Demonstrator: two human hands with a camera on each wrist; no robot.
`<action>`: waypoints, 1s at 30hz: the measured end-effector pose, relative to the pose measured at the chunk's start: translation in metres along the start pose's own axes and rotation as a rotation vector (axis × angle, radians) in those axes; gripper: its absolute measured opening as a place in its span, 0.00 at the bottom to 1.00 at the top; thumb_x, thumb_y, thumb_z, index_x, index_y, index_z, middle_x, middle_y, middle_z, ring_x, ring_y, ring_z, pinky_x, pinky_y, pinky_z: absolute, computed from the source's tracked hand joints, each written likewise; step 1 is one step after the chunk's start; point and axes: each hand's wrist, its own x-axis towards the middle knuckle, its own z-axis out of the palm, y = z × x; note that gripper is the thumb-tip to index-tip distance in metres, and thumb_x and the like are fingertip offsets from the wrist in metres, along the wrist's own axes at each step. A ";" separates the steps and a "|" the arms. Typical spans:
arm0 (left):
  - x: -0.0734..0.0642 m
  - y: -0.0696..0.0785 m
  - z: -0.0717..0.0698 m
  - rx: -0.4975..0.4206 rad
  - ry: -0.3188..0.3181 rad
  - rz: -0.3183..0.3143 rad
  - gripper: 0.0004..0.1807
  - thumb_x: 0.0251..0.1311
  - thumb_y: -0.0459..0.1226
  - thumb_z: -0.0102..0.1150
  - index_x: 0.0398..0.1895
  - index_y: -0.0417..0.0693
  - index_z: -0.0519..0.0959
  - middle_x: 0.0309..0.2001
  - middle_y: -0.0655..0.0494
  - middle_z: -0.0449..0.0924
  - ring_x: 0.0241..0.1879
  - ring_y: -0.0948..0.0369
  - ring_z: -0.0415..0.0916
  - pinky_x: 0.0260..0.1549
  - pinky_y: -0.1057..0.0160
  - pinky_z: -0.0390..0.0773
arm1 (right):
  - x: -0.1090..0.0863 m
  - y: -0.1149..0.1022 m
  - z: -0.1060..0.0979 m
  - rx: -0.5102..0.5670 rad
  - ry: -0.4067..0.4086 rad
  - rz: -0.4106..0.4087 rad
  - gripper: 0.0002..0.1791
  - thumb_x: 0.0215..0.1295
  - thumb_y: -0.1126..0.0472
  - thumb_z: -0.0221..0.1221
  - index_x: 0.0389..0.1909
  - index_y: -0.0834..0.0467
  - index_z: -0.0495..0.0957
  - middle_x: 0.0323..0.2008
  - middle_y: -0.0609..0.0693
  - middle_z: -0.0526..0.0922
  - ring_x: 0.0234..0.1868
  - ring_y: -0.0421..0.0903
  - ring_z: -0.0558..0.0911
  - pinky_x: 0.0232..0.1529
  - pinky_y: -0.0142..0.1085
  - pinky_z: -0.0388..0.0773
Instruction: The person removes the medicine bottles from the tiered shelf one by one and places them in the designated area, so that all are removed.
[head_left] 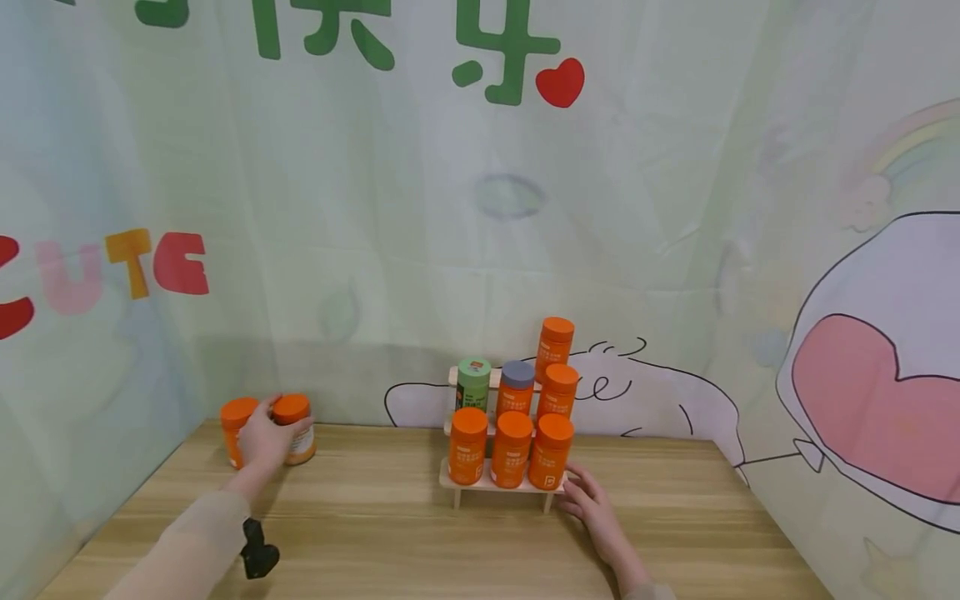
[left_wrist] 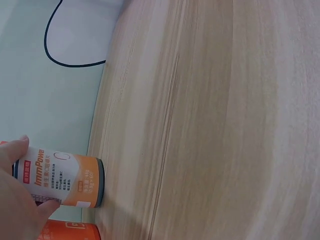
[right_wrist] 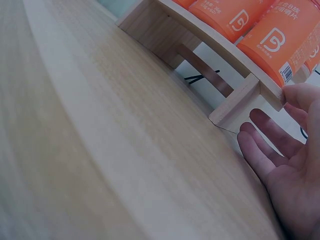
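My left hand (head_left: 264,435) grips an orange-lidded jar (head_left: 302,446) at the left of the table, its fingers and thumb round the sides. In the left wrist view this jar (left_wrist: 75,180) shows a white and orange "ImmPower" label. Close beside it stands another orange jar (head_left: 234,446), partly hidden by the hand. My right hand (head_left: 594,510) touches the front right corner of a tiered wooden rack (head_left: 487,486); in the right wrist view its lower fingers (right_wrist: 272,135) are extended, apart from the wood. Three orange bottles (head_left: 508,454) fill the rack's front step.
Behind the front row stand a green bottle (head_left: 473,387), a grey-lidded orange bottle (head_left: 517,392) and an orange bottle (head_left: 558,392). Another orange bottle (head_left: 556,342) stands highest at the back. A black object (head_left: 258,550) shows by the left sleeve. Printed cloth (head_left: 420,250) hangs behind the table (head_left: 375,533).
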 end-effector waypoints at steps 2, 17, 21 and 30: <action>0.000 0.001 0.000 0.010 -0.004 -0.005 0.43 0.58 0.41 0.66 0.73 0.36 0.58 0.67 0.29 0.64 0.60 0.33 0.65 0.60 0.37 0.64 | 0.000 0.000 0.000 0.000 -0.002 0.001 0.29 0.72 0.62 0.50 0.67 0.75 0.57 0.46 0.52 0.76 0.42 0.39 0.81 0.45 0.32 0.82; 0.002 0.005 0.002 0.047 -0.008 -0.048 0.44 0.59 0.40 0.66 0.74 0.36 0.55 0.67 0.27 0.63 0.61 0.32 0.64 0.62 0.36 0.64 | 0.001 0.001 0.000 0.014 0.003 0.011 0.30 0.72 0.61 0.51 0.68 0.74 0.57 0.46 0.53 0.75 0.42 0.41 0.80 0.45 0.33 0.82; 0.001 0.008 0.001 0.049 -0.003 -0.050 0.45 0.58 0.39 0.67 0.74 0.36 0.54 0.67 0.28 0.62 0.62 0.32 0.63 0.63 0.36 0.62 | 0.000 0.002 0.000 0.020 -0.003 0.011 0.30 0.72 0.61 0.51 0.68 0.74 0.57 0.46 0.52 0.75 0.43 0.43 0.81 0.45 0.33 0.82; 0.001 0.020 -0.005 0.075 -0.028 -0.030 0.48 0.58 0.44 0.67 0.76 0.40 0.52 0.70 0.32 0.59 0.63 0.33 0.62 0.58 0.34 0.66 | 0.001 0.001 0.000 0.004 0.016 0.014 0.30 0.71 0.62 0.51 0.68 0.73 0.58 0.49 0.56 0.75 0.42 0.40 0.80 0.46 0.33 0.81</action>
